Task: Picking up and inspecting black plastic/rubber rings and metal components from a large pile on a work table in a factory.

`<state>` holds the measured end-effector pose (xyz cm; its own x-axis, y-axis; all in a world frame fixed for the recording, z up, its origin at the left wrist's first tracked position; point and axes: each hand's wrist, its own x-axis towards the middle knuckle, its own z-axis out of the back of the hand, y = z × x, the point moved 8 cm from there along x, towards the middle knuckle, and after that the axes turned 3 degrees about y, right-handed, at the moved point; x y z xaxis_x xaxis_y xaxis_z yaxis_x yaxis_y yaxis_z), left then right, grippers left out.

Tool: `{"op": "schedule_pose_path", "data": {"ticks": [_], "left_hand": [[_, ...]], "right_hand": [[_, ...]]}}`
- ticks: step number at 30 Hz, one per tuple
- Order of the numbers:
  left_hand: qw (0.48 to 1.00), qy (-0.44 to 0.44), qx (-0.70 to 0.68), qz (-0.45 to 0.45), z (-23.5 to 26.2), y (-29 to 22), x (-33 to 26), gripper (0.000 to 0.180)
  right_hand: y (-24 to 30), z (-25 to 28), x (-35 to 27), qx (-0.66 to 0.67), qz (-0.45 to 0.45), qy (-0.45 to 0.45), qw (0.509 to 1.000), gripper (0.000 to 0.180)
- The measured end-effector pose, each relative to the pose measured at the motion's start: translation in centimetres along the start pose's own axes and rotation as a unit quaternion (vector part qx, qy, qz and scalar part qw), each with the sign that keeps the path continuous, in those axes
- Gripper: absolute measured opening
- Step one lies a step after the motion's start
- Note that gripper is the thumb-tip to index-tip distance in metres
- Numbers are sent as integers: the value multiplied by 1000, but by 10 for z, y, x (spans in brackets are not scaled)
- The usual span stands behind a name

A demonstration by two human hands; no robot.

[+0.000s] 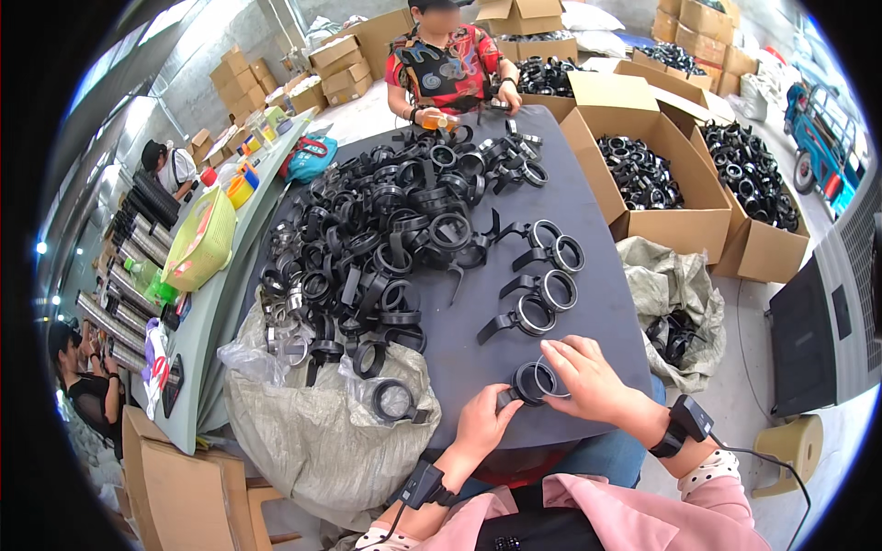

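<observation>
At the near edge of the grey table, my left hand (481, 424) grips a black ring-shaped part (528, 386) by its side tab. My right hand (593, 378) pinches a thin, pale ring (548, 377) against the face of that part; whether it sits inside the part I cannot tell. Just beyond my hands stand several black rings (536, 314) with tabs, in a loose row. To their left a large heap of similar black parts (386, 216) covers the table (602, 367). One more ring (393, 400) rests on a woven sack at the heap's near end.
The pale woven sack (312, 436) hangs over the table's near left edge. Cardboard boxes (680, 225) full of black parts stand to the right, with another sack (675, 285) below. Across the table is a co-worker (446, 64). A yellow stool (790, 455) stands at lower right.
</observation>
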<state>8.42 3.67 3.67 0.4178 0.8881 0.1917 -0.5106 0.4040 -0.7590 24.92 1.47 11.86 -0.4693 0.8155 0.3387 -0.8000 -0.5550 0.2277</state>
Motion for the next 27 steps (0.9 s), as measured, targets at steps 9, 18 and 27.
{"op": "schedule_pose_path", "data": {"ticks": [9,18,27], "left_hand": [[1000,10,3,-14,-3,-1,2,39],[999,23,19,-32,-5,0,2,36],[998,50,20,-33,-7,4,-1,38]], "right_hand": [[-4,-57,-1,184,-43,16,982,66],[0,-63,5,160,-18,51,986,66],[3,-69,7,173,-17,60,983,70]]}}
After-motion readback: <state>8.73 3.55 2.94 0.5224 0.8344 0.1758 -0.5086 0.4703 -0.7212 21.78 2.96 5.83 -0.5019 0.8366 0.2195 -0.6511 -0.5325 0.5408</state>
